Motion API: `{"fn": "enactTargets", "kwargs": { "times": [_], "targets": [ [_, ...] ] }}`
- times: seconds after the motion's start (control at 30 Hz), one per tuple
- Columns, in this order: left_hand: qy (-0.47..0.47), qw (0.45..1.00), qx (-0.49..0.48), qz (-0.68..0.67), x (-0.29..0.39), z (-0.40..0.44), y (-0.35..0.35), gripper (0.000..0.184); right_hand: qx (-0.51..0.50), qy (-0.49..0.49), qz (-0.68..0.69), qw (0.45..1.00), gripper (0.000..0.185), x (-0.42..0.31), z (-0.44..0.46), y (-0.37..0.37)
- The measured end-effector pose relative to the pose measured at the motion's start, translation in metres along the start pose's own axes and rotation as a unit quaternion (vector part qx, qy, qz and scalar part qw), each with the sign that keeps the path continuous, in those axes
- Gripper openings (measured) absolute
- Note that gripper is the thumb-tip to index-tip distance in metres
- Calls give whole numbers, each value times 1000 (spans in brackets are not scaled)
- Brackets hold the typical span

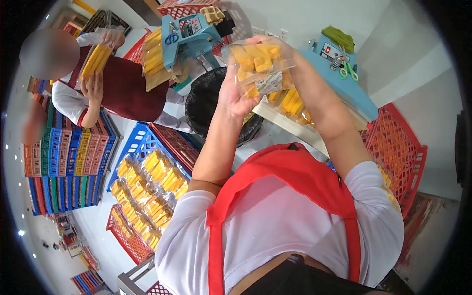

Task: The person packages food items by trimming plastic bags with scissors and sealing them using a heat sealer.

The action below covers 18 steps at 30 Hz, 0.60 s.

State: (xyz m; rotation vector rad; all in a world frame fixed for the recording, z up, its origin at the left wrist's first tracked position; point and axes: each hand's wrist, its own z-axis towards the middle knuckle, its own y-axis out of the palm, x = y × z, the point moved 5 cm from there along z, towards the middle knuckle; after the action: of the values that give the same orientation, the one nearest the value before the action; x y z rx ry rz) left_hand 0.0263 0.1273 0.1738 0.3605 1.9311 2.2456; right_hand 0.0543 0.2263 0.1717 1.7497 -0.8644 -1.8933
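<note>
A clear plastic bag of yellow food pieces [260, 57] with a white and green printed label is held up in front of me. My left hand [235, 93] supports it from below and the left, fingers partly hidden behind it. My right hand [269, 41] grips its upper edge. Just beyond it stands a light blue sealing machine [329, 66] with a red switch and green-handled scissors [348, 70] on it. More bagged yellow sticks [293, 103] lie on the pale ledge below that machine, partly covered by my right forearm.
A black-lined bin [200, 101] stands left of my forearms. A blue crate [129, 140] holds several bagged yellow sticks. Another person [130, 83] in a dark red apron holds a similar bag near a second blue sealer [189, 37]. A red crate [400, 152] stands at right.
</note>
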Motion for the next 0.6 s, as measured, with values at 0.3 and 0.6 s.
{"fn": "enactTargets", "kwargs": {
  "times": [0.3,0.6],
  "targets": [
    [23,999,29,40,19,0,-22,53,36,46,-30,998,38,5,12,-5],
    [180,922,85,332,91,-29,-7,54,222,-196,-521,801,90,-11,-5,68]
  ]
}}
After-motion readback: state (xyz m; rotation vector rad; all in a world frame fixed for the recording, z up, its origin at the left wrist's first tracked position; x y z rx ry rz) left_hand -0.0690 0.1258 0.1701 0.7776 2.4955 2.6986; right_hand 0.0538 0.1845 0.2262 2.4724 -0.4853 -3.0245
